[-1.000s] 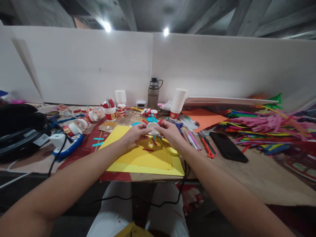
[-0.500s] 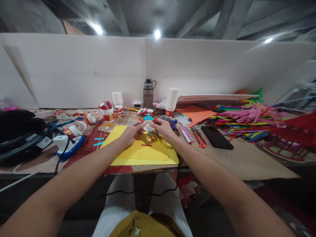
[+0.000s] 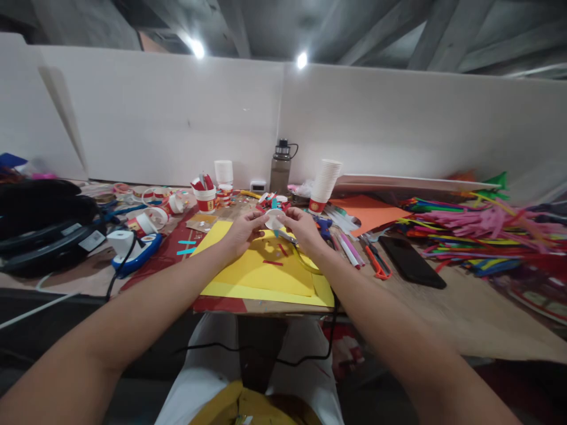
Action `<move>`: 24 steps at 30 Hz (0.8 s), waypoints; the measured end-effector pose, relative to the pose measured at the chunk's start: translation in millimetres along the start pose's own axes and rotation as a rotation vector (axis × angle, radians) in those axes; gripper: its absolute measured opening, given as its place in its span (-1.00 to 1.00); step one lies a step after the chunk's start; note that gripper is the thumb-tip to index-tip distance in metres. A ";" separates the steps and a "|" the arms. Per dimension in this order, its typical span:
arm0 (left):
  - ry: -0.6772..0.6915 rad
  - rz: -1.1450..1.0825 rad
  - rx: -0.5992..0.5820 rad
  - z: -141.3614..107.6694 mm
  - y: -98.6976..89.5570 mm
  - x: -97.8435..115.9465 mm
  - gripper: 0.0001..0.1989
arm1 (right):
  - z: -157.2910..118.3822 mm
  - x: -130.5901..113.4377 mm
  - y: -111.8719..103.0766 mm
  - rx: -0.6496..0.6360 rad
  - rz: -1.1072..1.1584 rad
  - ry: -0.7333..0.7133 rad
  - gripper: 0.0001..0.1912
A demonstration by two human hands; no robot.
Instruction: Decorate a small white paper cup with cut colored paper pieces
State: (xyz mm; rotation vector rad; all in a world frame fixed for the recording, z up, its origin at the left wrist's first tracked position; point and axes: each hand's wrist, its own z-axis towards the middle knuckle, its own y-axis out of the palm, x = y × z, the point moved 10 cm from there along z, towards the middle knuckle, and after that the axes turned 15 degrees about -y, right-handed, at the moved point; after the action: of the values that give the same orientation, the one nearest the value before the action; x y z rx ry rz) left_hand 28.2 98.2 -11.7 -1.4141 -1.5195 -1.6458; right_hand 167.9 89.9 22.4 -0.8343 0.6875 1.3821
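Observation:
Between my two hands is a white paper disc [image 3: 273, 219] with blue and red strips sticking out around it. My left hand [image 3: 243, 233] pinches its left edge between thumb and fingers. At its right edge, my right hand [image 3: 303, 230] grips it the same way. Both hands are above yellow paper sheets [image 3: 252, 277], on which short red strips [image 3: 272, 263] lie. Yellow-handled scissors [image 3: 309, 264] rest partly under my right hand. Left of the sheets, two blue strips [image 3: 186, 251] lie on a red surface.
Behind stand a water bottle [image 3: 280, 170], stacked paper cups [image 3: 325, 184] and a cup of red pieces [image 3: 205, 199]. To the right are markers [image 3: 351, 251], an orange cutter [image 3: 376, 264], a phone [image 3: 411, 261] and pipe cleaners [image 3: 482, 215]. A blue-and-white power strip [image 3: 135, 252] sits left.
The head view has turned a little to the left, so the table's things appear farther right. Both hands keep hold of the disc, and a blue strip now points up behind it.

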 end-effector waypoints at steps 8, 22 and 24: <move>-0.034 -0.002 -0.015 -5.0 7.5 -1.3 -0.66 | -3.4 -1.5 -5.7 0.022 0.073 0.025 -0.68; -0.055 -0.006 0.005 -1.5 3.0 -3.3 -0.68 | -8.3 0.2 1.2 -0.006 0.114 0.093 -0.65; -0.057 0.011 0.010 -1.7 2.9 -3.5 -0.67 | -8.4 -0.1 1.7 -0.013 0.110 0.095 -0.64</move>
State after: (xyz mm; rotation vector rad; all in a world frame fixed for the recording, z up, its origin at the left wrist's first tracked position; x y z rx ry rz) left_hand 31.3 94.9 -13.4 -1.4736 -1.5466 -1.6017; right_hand 166.6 82.8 17.7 -0.8881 0.8082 1.4539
